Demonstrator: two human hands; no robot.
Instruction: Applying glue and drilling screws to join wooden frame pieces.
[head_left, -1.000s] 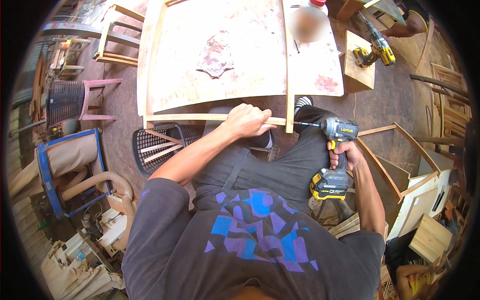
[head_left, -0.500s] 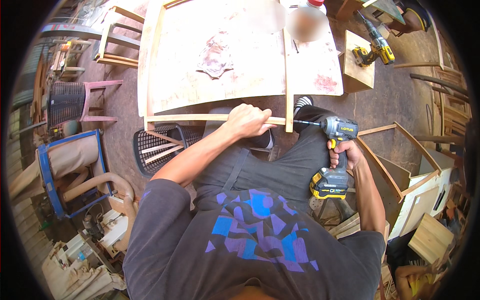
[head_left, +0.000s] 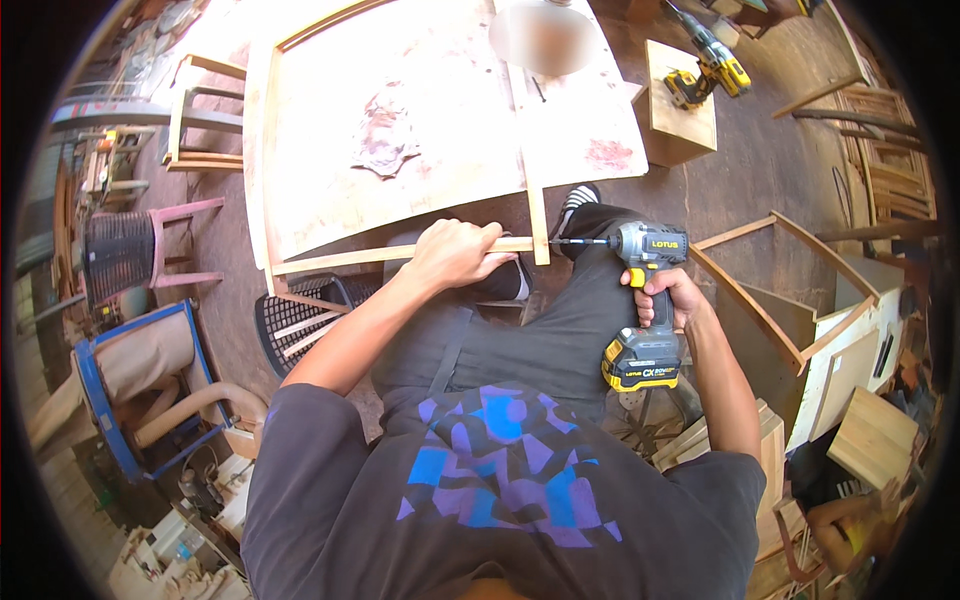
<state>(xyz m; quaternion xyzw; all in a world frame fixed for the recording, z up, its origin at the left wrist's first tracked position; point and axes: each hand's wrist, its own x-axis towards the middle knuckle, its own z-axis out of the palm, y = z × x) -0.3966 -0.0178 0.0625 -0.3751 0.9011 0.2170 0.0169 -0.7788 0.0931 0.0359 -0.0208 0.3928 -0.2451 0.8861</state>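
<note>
Everything looks to hang on one straight line

The broad pale worktable with reddish stains [head_left: 460, 185] takes up the most room here. Over it lies a slim rectangular frame of pale wood [head_left: 345, 257], its near rail jutting out past the surface's near edge. Below the surface's near left corner stands a black plastic mesh basket [head_left: 268, 340] holding thin pale wooden strips [head_left: 310, 323].

Beyond the near edge, a grey, black and yellow cordless driver [head_left: 645, 250] sits in the right hand [head_left: 672, 295], fingers wrapped round its handle; I can't tell whether the trigger is squeezed. The left hand [head_left: 455, 255] is clenched around the near rail, toward its right end. The slim dark metal bit [head_left: 580, 241] points at the outer side of the frame's near right corner. A small dark screw-like piece [head_left: 539, 91] lies toward the surface's right edge.

I'd worry about a tilted driver: the bit could skid off toward those left knuckles. Hard pressure could split such thin wood near its end, and with no table under that rail, a slackened grip could let the frame twist.
</note>
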